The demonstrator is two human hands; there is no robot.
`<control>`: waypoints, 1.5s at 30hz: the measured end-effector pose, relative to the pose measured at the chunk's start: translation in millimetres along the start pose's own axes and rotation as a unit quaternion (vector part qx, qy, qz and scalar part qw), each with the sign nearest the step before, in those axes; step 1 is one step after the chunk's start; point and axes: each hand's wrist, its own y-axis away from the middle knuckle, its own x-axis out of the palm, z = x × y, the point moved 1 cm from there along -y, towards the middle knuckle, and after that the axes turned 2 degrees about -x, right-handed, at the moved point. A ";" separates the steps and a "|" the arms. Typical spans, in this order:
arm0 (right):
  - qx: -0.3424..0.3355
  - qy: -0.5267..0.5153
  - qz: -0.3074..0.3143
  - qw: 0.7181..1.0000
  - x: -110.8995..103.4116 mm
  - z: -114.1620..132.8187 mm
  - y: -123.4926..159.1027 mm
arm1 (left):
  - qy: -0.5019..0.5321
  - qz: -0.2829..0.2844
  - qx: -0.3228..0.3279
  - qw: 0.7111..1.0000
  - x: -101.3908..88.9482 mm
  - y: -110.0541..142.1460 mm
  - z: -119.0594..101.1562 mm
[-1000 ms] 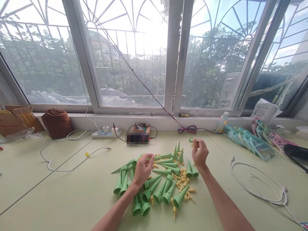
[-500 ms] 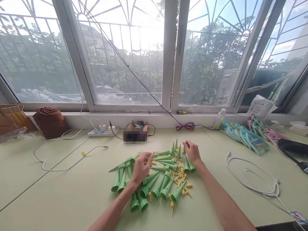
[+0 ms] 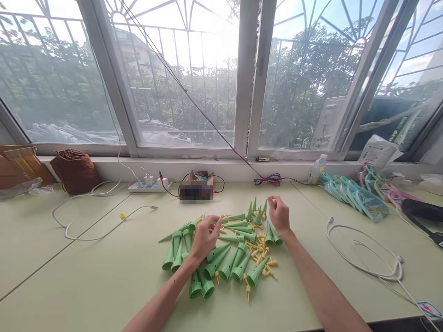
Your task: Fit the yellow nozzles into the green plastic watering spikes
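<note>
A pile of green cone-shaped plastic spikes (image 3: 215, 263) with hollow, ribbed collars lies on the table. Small yellow nozzle pieces (image 3: 258, 253) are scattered among them, mostly at the pile's right. My left hand (image 3: 206, 236) hovers over the left-middle of the pile with loosely curled fingers and nothing visible in them; it hides some spikes below. Behind the pile's right side, several spikes (image 3: 259, 216) stand upright with their tips up. My right hand (image 3: 279, 216) is just right of the rightmost standing spike (image 3: 265, 209), its fingers bent and slightly apart, holding nothing visible.
White cables lie at the left and a coiled one (image 3: 380, 276) at the right. A power strip (image 3: 147, 186), a small box with a blurred device, and a bottle (image 3: 317, 169) line the windowsill side. Bagged teal items (image 3: 360, 198) sit at the right, a brown pouch (image 3: 74, 171) at the left.
My right hand brought a green spike down to the group at the back, stood it upright there and let go, drawing slightly away. My left hand stayed over the pile.
</note>
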 end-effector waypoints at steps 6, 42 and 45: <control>-0.101 -0.028 -0.031 0.994 -3.2 41.3 8.7 | -0.004 -0.002 0.002 1.000 -0.7 0.6 -0.6; -0.177 -0.084 0.427 0.883 21.9 99.2 52.2 | -0.093 0.021 0.043 0.995 -0.3 0.8 6.1; -0.192 -0.085 0.413 0.886 23.6 98.2 53.1 | -0.095 0.022 0.043 0.994 -0.3 0.8 5.8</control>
